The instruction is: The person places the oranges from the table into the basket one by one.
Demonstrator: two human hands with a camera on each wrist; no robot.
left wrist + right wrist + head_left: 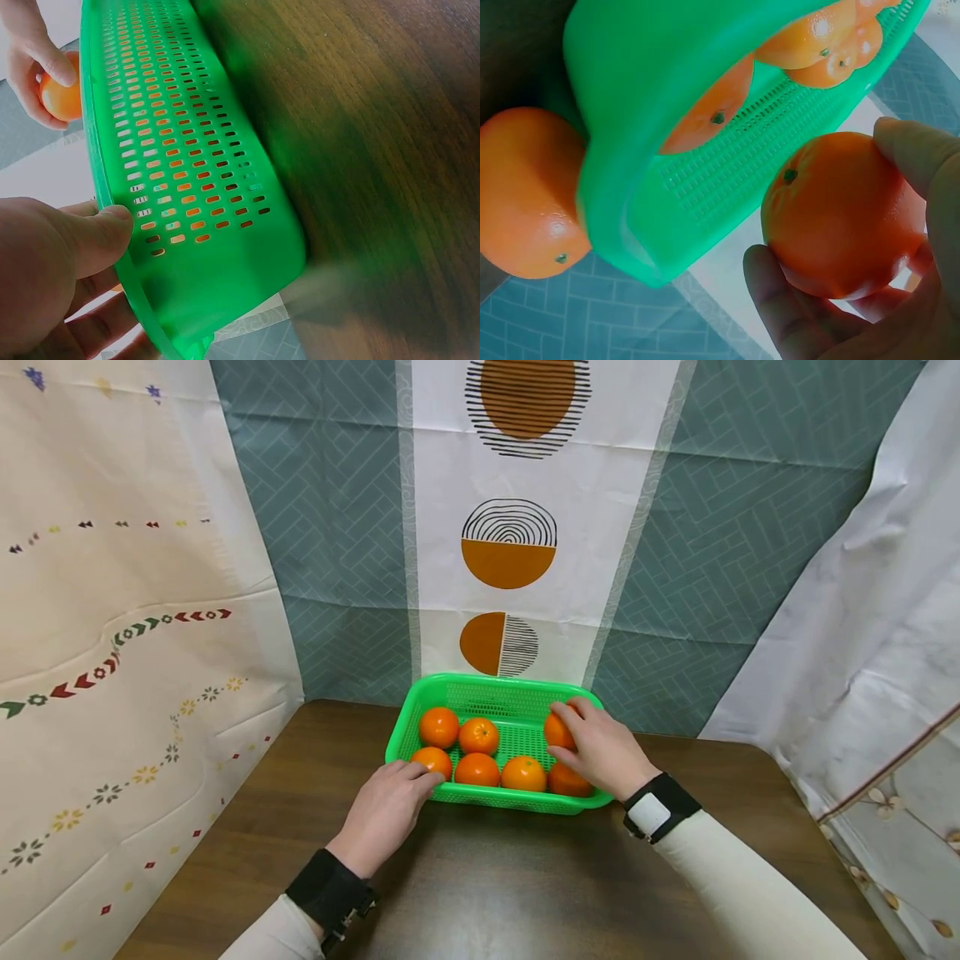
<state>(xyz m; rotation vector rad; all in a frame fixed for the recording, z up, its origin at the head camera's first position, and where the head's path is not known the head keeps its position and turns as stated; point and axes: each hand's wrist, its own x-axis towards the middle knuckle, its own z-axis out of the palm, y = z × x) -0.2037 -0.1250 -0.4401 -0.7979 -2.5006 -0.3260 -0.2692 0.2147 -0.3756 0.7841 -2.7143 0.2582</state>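
Note:
A green slotted basket (487,682) stands on the brown table and holds several oranges (477,769). My left hand (390,806) grips the basket's front-left corner. In the left wrist view its thumb (90,236) lies on the rim of the basket (187,150), with the fingers curled on the other side. My right hand (603,752) reaches over the basket's right end and holds one orange (557,732) in its fingers. The right wrist view shows that orange (844,214) close up, held beside the basket's wall (667,90).
The dark wooden table (525,877) runs from the basket to the near edge. Patterned cloth hangs behind the table (510,552), and more cloth hangs on the left (112,652) and on the right (862,610).

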